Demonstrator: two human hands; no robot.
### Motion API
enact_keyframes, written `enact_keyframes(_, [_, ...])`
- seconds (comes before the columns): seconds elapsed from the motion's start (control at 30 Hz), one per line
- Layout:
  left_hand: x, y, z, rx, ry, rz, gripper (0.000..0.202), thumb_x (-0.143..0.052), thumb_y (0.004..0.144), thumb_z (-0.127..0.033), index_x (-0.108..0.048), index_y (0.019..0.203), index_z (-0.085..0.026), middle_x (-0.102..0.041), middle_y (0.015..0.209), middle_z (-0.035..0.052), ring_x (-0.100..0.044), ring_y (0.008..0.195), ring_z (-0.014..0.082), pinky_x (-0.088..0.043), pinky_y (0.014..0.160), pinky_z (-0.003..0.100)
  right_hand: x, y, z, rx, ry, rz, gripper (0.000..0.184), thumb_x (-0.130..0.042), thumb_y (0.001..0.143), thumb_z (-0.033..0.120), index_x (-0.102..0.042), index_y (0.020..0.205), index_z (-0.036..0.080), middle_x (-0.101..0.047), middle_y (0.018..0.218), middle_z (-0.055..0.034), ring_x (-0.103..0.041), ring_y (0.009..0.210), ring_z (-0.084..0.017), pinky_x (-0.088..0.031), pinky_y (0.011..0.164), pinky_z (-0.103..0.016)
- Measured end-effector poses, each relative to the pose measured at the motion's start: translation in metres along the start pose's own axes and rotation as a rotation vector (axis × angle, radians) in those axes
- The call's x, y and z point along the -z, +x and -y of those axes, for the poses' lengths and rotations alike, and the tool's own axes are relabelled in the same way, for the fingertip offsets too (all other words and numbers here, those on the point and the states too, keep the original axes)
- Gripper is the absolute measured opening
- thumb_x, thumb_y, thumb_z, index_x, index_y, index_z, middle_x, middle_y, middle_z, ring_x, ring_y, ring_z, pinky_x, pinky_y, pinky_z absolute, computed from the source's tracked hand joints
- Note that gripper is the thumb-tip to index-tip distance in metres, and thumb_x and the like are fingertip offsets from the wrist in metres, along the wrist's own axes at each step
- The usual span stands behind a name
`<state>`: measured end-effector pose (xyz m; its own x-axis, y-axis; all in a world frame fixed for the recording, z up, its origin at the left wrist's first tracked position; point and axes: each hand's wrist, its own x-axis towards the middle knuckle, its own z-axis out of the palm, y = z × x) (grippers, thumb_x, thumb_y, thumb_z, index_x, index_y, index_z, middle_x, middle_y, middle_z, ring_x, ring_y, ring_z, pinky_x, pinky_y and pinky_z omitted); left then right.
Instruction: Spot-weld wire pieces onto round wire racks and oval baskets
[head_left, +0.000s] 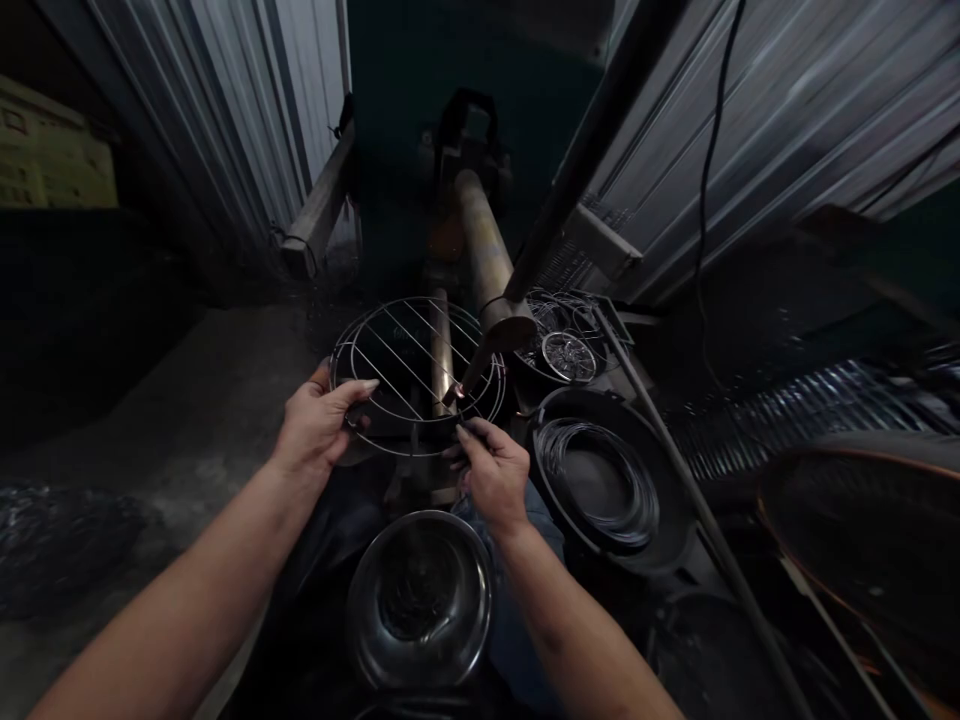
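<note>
A round wire rack (397, 376), made of two rings with parallel bars across the inner one, is held up in front of me. My left hand (311, 415) is closed on its left rim, thumb on top. My right hand (491, 470) is pinched at the rack's near right edge; dark fingertips hide whatever is between them. Just above those fingertips, the copper-coloured tip (459, 391) of a slanted rod meets the rack from above. A brass-coloured lower bar (442, 350) runs beneath the rack, and a thick metal cylinder (487, 250) extends above it.
Below my hands sits a shiny metal bowl (356, 620) with small dark pieces inside. To the right, a black basin (679, 535) holds coiled wire (555, 450); behind it lie wire pieces and a small round wire part (568, 357). A dark post (585, 150) slants overhead.
</note>
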<state>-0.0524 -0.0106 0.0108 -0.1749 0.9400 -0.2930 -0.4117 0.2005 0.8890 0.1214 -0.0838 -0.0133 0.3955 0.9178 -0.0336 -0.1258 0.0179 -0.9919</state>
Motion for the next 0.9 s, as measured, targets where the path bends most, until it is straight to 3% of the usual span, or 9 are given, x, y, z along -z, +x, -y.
enact_keyframes(0.23, [-0.004,0.007,-0.009,0.003,0.034,-0.012,0.048,-0.082,0.045,-0.018,-0.059,0.088,-0.016,-0.059,0.065,-0.0003,-0.053,0.047,0.0127,-0.040,0.037,0.021,-0.001,0.007,0.003,0.015,0.015,0.033,0.020,-0.071,0.069,0.033,-0.068,0.078,0.015,-0.063,0.053,0.0018,-0.058,0.043,-0.012,-0.049,0.042,-0.021])
enact_keyframes(0.9, [-0.017,0.020,-0.016,0.081,0.080,-0.046,0.043,-0.080,0.043,-0.011,-0.056,0.078,-0.015,-0.058,0.060,-0.0003,-0.051,0.044,0.0117,-0.038,0.036,0.021,-0.002,0.019,0.011,-0.062,0.035,0.027,0.021,-0.071,0.063,0.032,-0.068,0.074,0.014,-0.062,0.049,0.0018,-0.059,0.041,-0.012,-0.046,0.039,-0.019])
